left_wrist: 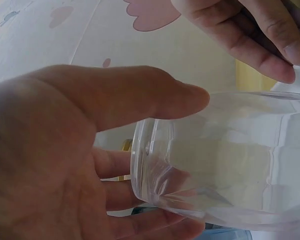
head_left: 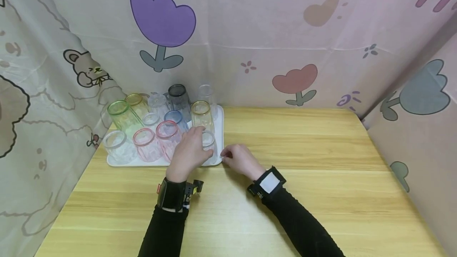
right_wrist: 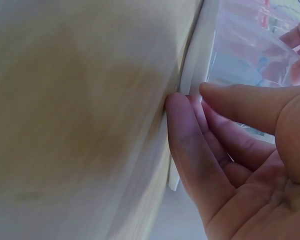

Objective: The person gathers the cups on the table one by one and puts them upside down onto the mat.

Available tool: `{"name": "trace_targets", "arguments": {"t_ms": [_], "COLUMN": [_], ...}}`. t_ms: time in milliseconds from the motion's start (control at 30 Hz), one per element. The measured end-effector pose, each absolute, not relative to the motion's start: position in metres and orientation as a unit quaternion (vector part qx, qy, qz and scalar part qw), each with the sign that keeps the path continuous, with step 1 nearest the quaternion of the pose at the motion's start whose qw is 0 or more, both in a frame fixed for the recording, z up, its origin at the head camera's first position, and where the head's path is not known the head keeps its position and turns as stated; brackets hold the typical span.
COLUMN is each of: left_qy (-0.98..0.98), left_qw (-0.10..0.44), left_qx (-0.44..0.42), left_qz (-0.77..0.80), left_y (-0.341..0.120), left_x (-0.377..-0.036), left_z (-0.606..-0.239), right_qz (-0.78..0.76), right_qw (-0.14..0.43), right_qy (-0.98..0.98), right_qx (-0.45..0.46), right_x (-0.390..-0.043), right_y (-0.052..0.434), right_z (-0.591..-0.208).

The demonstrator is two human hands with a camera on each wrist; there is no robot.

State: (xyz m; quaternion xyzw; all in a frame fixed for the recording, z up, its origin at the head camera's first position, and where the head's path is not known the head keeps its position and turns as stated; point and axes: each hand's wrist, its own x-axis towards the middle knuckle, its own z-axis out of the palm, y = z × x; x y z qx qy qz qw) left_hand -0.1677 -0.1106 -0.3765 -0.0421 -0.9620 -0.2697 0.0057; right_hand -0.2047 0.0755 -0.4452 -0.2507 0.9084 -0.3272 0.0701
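Clear glass (left_wrist: 225, 155) stands at the near right corner of the white tray (head_left: 218, 111) (among coloured glasses) on the wooden worktop (head_left: 303, 150); the left hand (head_left: 187, 154) wraps thumb and fingers round it, while the right hand (head_left: 240, 160) pinches the tray's edge beside it.

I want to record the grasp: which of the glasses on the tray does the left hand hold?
The clear glass at the tray's front right corner; the left hand wraps it.
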Motion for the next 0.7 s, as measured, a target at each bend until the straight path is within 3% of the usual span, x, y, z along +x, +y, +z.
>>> {"name": "trace_targets", "arguments": {"t_ms": [700], "left_qy": [-0.959], "left_qw": [0.005], "left_qx": [-0.032], "left_qz": [-0.281], "left_y": [-0.1139], "left_x": [-0.1725], "left_z": [-0.3825], "right_qz": [-0.336], "right_qw": [0.071], "right_qy": [0.905], "right_qx": [-0.252], "right_x": [-0.2029], "right_y": [0.0754], "right_z": [-0.4436]}}
